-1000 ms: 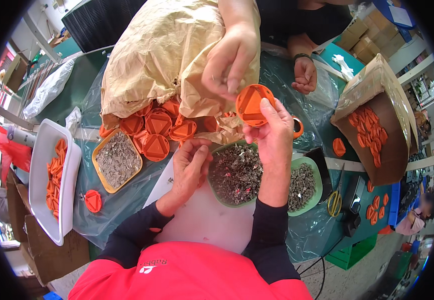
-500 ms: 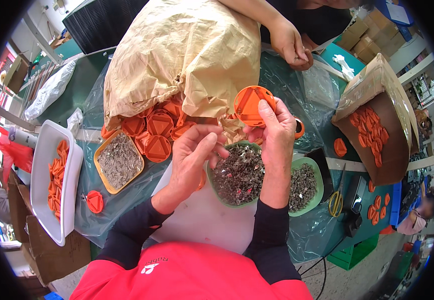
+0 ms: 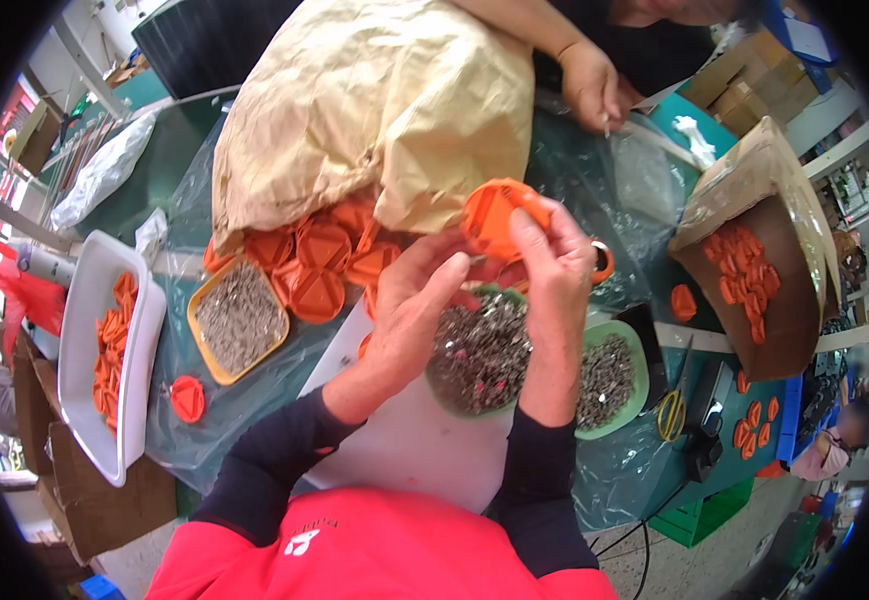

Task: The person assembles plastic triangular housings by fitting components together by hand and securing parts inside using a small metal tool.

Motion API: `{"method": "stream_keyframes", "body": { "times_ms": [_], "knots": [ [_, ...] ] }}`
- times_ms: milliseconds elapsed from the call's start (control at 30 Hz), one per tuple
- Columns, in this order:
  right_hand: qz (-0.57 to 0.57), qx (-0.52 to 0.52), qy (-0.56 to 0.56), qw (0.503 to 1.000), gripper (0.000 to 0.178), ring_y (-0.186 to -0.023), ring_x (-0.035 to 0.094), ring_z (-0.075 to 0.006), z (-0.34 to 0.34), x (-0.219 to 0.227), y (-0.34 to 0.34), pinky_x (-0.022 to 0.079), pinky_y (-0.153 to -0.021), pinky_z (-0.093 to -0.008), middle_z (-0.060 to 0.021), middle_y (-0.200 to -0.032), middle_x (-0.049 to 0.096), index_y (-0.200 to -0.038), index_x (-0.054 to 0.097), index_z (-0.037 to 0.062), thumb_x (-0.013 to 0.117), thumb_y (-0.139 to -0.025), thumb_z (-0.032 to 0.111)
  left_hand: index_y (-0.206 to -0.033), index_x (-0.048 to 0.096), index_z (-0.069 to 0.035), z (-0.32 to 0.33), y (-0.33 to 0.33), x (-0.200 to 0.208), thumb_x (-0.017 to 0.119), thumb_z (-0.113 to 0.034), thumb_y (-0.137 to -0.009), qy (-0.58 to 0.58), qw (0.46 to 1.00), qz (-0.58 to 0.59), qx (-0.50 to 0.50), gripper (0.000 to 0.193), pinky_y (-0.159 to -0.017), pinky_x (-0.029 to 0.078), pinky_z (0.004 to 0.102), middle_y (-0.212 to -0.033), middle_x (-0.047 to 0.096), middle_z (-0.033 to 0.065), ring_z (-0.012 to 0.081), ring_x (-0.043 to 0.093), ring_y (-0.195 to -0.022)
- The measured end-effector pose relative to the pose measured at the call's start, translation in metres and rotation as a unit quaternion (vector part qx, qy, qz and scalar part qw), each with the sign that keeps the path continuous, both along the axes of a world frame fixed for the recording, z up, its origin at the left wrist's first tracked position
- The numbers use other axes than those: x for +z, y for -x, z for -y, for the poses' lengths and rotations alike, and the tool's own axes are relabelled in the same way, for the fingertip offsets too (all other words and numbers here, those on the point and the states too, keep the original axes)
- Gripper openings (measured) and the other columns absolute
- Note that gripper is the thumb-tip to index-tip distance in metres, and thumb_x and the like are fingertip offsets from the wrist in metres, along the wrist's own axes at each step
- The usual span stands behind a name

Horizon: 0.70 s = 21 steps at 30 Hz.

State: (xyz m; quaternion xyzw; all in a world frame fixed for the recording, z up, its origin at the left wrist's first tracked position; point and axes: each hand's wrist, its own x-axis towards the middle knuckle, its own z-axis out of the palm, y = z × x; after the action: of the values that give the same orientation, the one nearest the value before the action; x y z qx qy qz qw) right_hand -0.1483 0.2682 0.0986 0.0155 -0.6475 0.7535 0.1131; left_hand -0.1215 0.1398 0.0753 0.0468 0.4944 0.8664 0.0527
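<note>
Holding an orange disc (image 3: 494, 218) toward 1 o'clock from the head view's centre, the right hand (image 3: 554, 262) pinches it between thumb and fingers. The left hand (image 3: 409, 312) hovers near the disc's 7 o'clock, thumb and fingertips almost together; whether they grip anything is too blurred to tell. From the disc, a green tray (image 3: 484, 413) of grey bits (image 3: 484, 362) sits at 6 o'clock, a pile of orange discs (image 3: 321, 248) at 9, a tan sack (image 3: 374, 120) at 10.
</note>
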Motion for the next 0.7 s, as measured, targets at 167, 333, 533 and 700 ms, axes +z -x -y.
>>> {"method": "stream_keyframes", "body": {
  "times_ms": [167, 333, 533, 700],
  "knots": [
    [0.053, 0.071, -0.005, 0.996, 0.017, -0.050, 0.055, -0.0056, 0.004, -0.002, -0.001, 0.040, -0.040, -0.0180, -0.0014, -0.069, 0.061, -0.095, 0.062, 0.0007, 0.056, -0.088, 0.014, -0.121, 0.049, -0.001, 0.001, 0.004, -0.008, 0.050, -0.019, -0.093, -0.024, 0.998, 0.054, 0.002, 0.033, -0.061, 0.047, 0.0230, -0.097, 0.063, 0.0063, 0.0132, 0.062, -0.081],
    [0.040, 0.083, -0.004, 0.996, 0.025, -0.050, 0.056, -0.0048, -0.006, -0.005, 0.003, 0.037, -0.038, -0.0167, -0.0024, -0.069, 0.062, -0.092, 0.062, -0.0007, 0.057, -0.089, 0.024, -0.110, 0.054, -0.004, 0.000, 0.008, -0.014, 0.053, -0.020, -0.092, -0.028, 0.995, 0.093, 0.002, 0.024, -0.060, 0.047, 0.0228, -0.095, 0.064, 0.0058, 0.0126, 0.062, -0.078],
    [0.058, -0.095, 0.072, 0.991, 0.036, -0.060, 0.060, -0.0114, -0.016, -0.018, 0.021, 0.045, -0.041, -0.0200, -0.0088, -0.086, 0.060, -0.117, 0.048, -0.0052, 0.055, -0.090, 0.016, -0.106, 0.055, -0.004, 0.002, 0.008, -0.015, 0.056, -0.017, -0.090, -0.048, 0.995, 0.088, 0.014, 0.021, -0.061, 0.047, 0.0247, -0.099, 0.064, 0.0064, 0.0132, 0.062, -0.081],
    [0.015, -0.171, 0.077, 0.982, 0.052, -0.073, 0.062, -0.0150, -0.023, -0.031, 0.030, 0.051, -0.049, -0.0233, -0.0126, -0.096, 0.058, -0.131, 0.033, -0.0069, 0.057, -0.087, 0.010, -0.095, 0.056, -0.005, 0.003, 0.006, -0.018, 0.059, -0.018, -0.088, -0.069, 0.991, 0.113, 0.005, 0.016, -0.060, 0.048, 0.0235, -0.091, 0.063, 0.0046, 0.0109, 0.061, -0.074]
  ]
}}
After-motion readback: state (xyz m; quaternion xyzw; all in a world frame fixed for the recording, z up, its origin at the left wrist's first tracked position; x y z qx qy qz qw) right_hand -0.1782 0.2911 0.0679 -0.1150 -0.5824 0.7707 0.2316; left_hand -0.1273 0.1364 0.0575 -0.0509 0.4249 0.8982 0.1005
